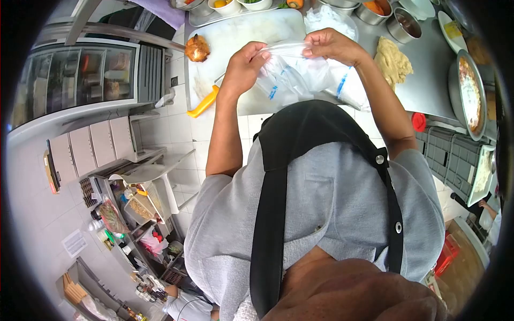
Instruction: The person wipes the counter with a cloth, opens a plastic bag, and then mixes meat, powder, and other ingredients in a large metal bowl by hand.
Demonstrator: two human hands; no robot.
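Observation:
A clear plastic bag with blue print (289,77) is stretched between my hands over the front of the white cutting board (235,40). My left hand (249,67) pinches the bag's upper edge at its left end. At the right end of that edge, the fingers of my right hand (329,47) are closed on the plastic. An onion with brown skin (197,48) sits at the board's left edge. Below it lies a yellow handle (203,101), left of my left wrist. More white plastic (350,88) lies under my right forearm.
Beige dough (392,61) rests on the steel counter (428,91) at right. Metal containers (404,25) stand behind it, with a large pan (467,96) at far right. Small bowls line the back. Another person (187,305) is at lower left.

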